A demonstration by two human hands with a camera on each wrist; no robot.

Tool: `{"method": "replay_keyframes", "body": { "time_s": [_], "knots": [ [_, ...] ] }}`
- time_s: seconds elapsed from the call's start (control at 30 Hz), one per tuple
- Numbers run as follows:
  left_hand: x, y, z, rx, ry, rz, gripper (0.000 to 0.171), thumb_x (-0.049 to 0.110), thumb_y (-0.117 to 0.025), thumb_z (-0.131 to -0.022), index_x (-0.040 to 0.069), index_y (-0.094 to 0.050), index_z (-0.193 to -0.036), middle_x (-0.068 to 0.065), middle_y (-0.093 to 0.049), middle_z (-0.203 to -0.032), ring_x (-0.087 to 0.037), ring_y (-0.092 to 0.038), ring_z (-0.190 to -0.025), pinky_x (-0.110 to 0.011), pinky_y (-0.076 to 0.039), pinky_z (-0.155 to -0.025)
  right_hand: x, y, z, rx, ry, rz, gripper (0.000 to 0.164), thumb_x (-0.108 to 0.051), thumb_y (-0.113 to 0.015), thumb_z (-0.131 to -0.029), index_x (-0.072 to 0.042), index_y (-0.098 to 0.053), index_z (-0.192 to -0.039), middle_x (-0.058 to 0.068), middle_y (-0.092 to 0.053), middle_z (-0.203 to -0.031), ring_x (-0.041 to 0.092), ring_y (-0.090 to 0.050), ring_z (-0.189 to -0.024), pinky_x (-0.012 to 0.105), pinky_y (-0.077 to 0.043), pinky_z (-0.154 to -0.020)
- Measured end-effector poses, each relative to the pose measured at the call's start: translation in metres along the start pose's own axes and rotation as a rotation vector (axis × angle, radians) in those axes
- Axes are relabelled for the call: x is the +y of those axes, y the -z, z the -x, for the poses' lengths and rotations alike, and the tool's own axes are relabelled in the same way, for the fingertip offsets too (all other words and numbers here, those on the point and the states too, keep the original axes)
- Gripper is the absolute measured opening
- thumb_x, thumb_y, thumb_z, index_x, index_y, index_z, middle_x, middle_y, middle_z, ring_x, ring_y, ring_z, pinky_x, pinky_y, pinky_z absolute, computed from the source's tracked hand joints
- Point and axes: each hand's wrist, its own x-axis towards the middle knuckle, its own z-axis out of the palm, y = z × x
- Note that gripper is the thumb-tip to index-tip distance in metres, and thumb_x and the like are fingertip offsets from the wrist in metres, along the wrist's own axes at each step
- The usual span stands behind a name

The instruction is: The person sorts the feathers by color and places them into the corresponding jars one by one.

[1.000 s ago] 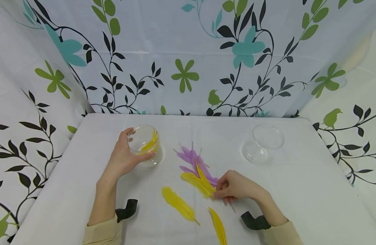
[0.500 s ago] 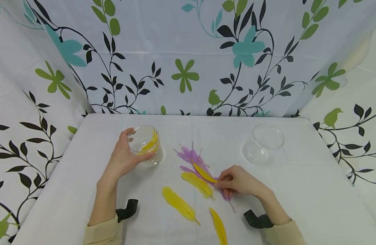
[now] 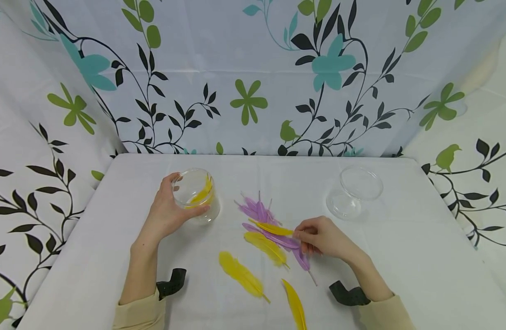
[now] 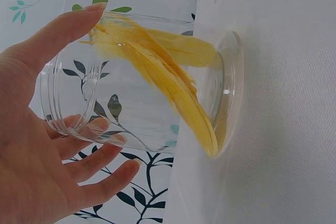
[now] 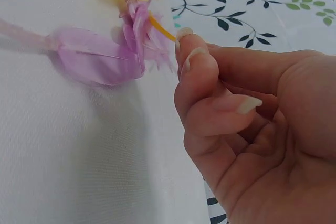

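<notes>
My left hand (image 3: pixel 170 206) grips a clear glass jar (image 4: pixel 142 129) round its upper part, thumb on one side and fingers on the other. The jar stands upright on the table, with yellow feathers (image 4: pixel 168 77) leaning inside it. In the head view my right hand (image 3: pixel 325 236) pinches a yellow feather (image 3: pixel 273 228) by its quill end between thumb and fingertips. That feather lies over a heap of purple feathers (image 3: pixel 253 208) in the middle. One purple feather (image 5: pixel 97 56) shows close to the fingers in the right wrist view.
Loose yellow feathers (image 3: pixel 240 275) lie nearer the front edge, one of them (image 3: pixel 294 305) at the bottom. A clear glass lid (image 3: pixel 343 205) stands at the back right. Black wrist mounts (image 3: pixel 348 294) sit at both wrists, and a patterned curtain (image 3: pixel 244 55) hangs behind the white table (image 3: pixel 426 256).
My right hand has drawn up and slightly right with the yellow feather, which has swung from steep to nearly level over the purple heap. The left hand and jar stay put.
</notes>
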Motion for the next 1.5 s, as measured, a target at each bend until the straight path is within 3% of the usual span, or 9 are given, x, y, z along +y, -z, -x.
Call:
{"method": "replay_keyframes", "body": {
  "time_s": [0.8, 1.27, 1.5],
  "knots": [
    [-0.003, 0.003, 0.002, 0.009, -0.005, 0.008, 0.115, 0.048, -0.085, -0.074, 0.009, -0.015, -0.156, -0.019, -0.03, -0.157, -0.039, -0.033, -0.142, -0.064, -0.034, -0.11, -0.016, 0.003, 0.004, 0.069, 0.082, -0.114, 0.028, -0.029, -0.063, -0.099, -0.002, -0.069, -0.103, 0.006, -0.063, -0.066, 0.015, -0.05, -0.048, 0.024, -0.047, -0.046],
    [-0.001, 0.003, 0.002, 0.008, -0.012, 0.02, 0.115, 0.047, -0.086, -0.073, 0.008, -0.016, -0.156, -0.021, -0.031, -0.156, -0.04, -0.034, -0.141, -0.063, -0.034, -0.11, -0.048, 0.005, 0.004, 0.112, 0.157, -0.227, 0.018, -0.026, -0.062, -0.1, -0.011, -0.07, -0.104, 0.01, -0.063, -0.067, 0.02, -0.05, -0.048, 0.027, -0.047, -0.044],
    [-0.002, 0.001, 0.0, 0.006, -0.001, 0.013, 0.114, 0.046, -0.086, -0.074, 0.01, -0.016, -0.156, -0.021, -0.033, -0.155, -0.041, -0.034, -0.14, -0.063, -0.034, -0.111, -0.071, 0.012, -0.008, 0.137, 0.196, -0.242, 0.019, -0.028, -0.062, -0.1, -0.011, -0.071, -0.104, 0.012, -0.062, -0.067, 0.028, -0.051, -0.05, 0.028, -0.048, -0.044]
  ]
}}
